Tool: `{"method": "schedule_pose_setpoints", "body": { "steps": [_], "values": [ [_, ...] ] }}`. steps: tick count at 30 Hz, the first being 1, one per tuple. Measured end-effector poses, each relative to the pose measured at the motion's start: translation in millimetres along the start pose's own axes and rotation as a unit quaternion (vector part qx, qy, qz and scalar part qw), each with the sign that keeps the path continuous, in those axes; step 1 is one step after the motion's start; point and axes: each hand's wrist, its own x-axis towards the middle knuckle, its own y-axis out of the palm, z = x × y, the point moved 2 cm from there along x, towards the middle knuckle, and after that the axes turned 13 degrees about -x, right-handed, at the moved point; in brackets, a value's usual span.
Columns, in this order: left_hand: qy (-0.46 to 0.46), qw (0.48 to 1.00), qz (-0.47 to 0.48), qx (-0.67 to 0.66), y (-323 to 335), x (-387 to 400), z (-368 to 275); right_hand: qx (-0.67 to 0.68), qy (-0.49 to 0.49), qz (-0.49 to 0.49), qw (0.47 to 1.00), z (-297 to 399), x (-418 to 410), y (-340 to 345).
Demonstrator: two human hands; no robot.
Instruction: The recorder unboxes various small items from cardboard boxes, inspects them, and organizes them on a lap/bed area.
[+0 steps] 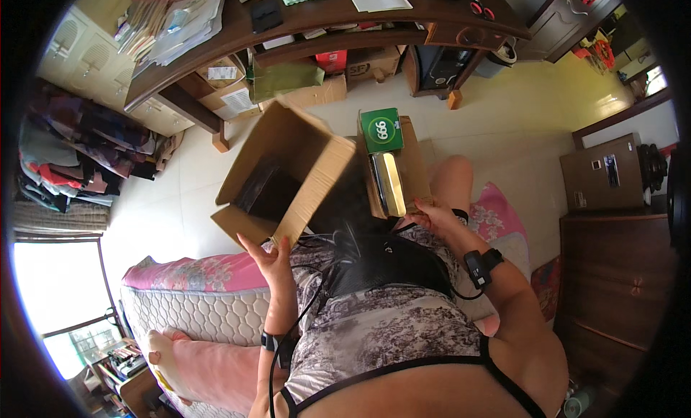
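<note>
My left hand (pixel 274 264) grips the bottom flap edge of an open cardboard box (pixel 318 186), which is tilted so its inside faces me. A dark, box-shaped item (pixel 270 188) lies inside it. On the right, my right hand (pixel 436 219) holds the near corner of a smaller cardboard box (pixel 414 164). A green carton (pixel 382 129) bearing writing is at that box's far end. Nearer me, in the same box, is a shiny gold-and-silver package (pixel 390 183). Both boxes are held above my lap; their undersides are hidden.
A dark wooden desk (pixel 324 13) runs across the far side, holding papers (pixel 189 27) and red-handled scissors (pixel 480 9). Cardboard cartons (pixel 378 64) sit beneath it. A bed (pixel 210 313) lies under me, with a pink plush toy (pixel 216 364). A brown safe (pixel 599 172) stands at right.
</note>
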Motion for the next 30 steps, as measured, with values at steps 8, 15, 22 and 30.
{"method": "schedule_pose_setpoints", "body": {
  "steps": [8,15,22,30],
  "values": [
    [-0.032,0.999,0.015,-0.024,46.4,3.7,-0.9,0.070,0.031,-0.006,0.997,-7.7,-1.0,40.4],
    [-0.045,0.997,0.043,0.047,38.7,9.0,19.7,-0.450,0.096,0.059,0.886,37.1,-16.5,2.9],
    [-0.039,0.998,0.053,0.018,44.4,5.2,20.1,-0.470,-0.391,-0.101,0.785,133.5,-56.4,73.9],
    [-0.010,0.997,0.062,0.048,35.3,7.4,31.7,-0.680,-0.582,-0.058,0.442,172.2,-28.5,106.8]
  ]
}}
